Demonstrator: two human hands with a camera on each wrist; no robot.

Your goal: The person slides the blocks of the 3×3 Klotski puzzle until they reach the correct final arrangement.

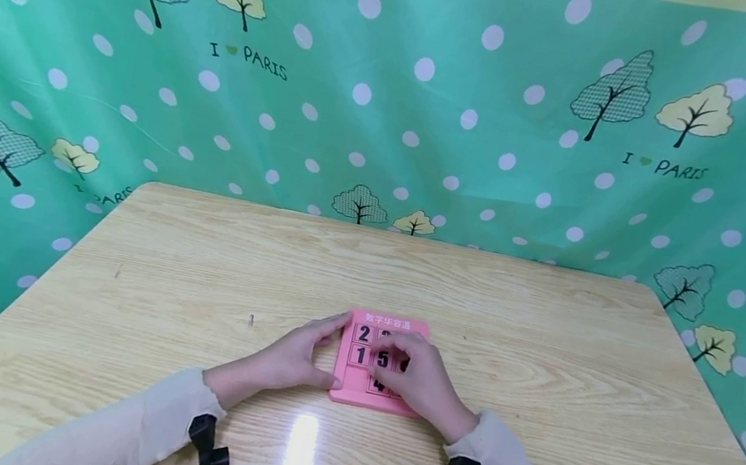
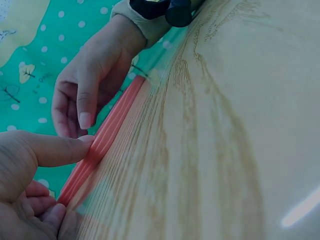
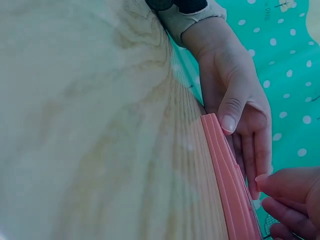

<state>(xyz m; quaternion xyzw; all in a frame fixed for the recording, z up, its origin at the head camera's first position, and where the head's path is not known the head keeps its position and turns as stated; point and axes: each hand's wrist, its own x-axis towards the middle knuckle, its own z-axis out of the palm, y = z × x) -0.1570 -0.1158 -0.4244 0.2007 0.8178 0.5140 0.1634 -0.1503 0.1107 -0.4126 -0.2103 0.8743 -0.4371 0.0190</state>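
A pink number sliding puzzle [image 1: 374, 402] lies flat on the table, with black digits on its tiles. Tiles 2 [image 1: 363, 334], 1 [image 1: 360, 355], 5 [image 1: 383, 359] and part of 4 [image 1: 378, 387] show; the lower left slot holds no tile. My left hand [image 1: 296, 355] rests against the puzzle's left edge, thumb near the lower corner and straight fingers near the upper one. Over the middle tiles is my right hand [image 1: 421, 376], fingers bent and thumb apart from them, hiding the right column. From the right wrist view, the right fingertips [image 3: 265, 184] sit just above the board.
The puzzle stands on a light wood-grain table [image 1: 191, 260]. A green dotted cloth with trees [image 1: 394, 104] hangs behind it and at both sides. Small black cameras [image 1: 214, 463] are strapped to both wrists. A bright light reflection [image 1: 298, 459] falls on the tabletop.
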